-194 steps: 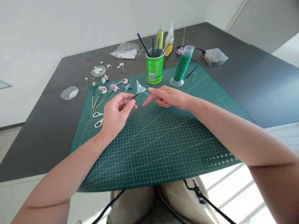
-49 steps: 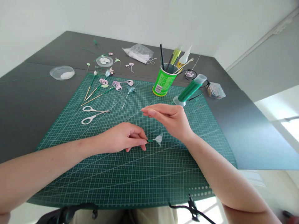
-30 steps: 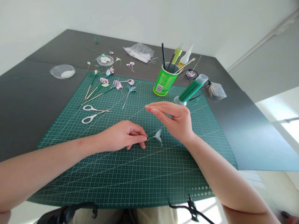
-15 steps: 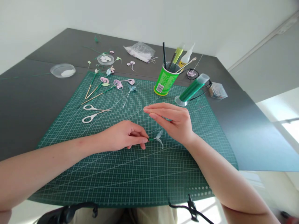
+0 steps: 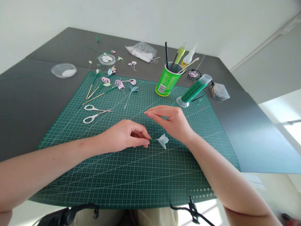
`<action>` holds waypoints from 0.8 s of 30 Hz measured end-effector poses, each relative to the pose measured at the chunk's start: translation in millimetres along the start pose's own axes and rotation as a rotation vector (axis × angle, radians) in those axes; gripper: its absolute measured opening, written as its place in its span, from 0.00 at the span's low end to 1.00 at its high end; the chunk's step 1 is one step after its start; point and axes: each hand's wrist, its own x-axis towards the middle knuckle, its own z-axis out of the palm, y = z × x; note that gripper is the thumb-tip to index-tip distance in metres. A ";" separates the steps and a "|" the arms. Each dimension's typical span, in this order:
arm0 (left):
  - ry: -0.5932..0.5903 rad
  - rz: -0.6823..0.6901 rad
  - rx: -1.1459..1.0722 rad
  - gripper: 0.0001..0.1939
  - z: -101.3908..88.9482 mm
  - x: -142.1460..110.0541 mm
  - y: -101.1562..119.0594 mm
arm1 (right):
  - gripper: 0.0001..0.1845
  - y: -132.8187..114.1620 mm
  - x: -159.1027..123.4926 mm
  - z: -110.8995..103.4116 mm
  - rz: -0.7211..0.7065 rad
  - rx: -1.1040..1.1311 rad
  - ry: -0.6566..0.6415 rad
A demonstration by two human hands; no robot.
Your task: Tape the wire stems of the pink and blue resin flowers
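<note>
Between the thumb and fingers of my left hand (image 5: 128, 136) is the green-wrapped stem of a small pale blue flower (image 5: 163, 141). Its petals point right, just above the cutting mat (image 5: 131, 175). My right hand (image 5: 171, 121) is raised above and to the right of the flower, thumb and fingertips pinched together. Whatever lies in that pinch, if anything, is too fine to make out. White-handled scissors (image 5: 91, 118) lie part open on the mat to the left. Behind my hands rests another pale blue flower (image 5: 133, 89) on a thin wire stem.
Pink flowers (image 5: 119, 84) on sticks lie at the mat's back left. A green can (image 5: 167, 82) of tools and a tube of green thread (image 5: 196, 89) stand at the back right. Beyond are a plastic bag (image 5: 142, 51), shallow dishes (image 5: 107, 59), glasses and a clear box (image 5: 219, 91).
The blue flower has turned about its stem, showing its petals more broadly. My right hand has shifted slightly left and its fingers are closer together.
</note>
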 end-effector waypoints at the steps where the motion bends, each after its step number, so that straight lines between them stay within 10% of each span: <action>1: 0.009 0.007 0.008 0.06 -0.2 -0.2 0.3 | 0.10 0.0 0.4 -0.2 0.018 0.007 -0.012; 24: 0.486 0.310 0.129 0.04 4.0 -8.1 6.0 | 0.13 7.4 4.2 -9.0 0.410 0.003 -0.178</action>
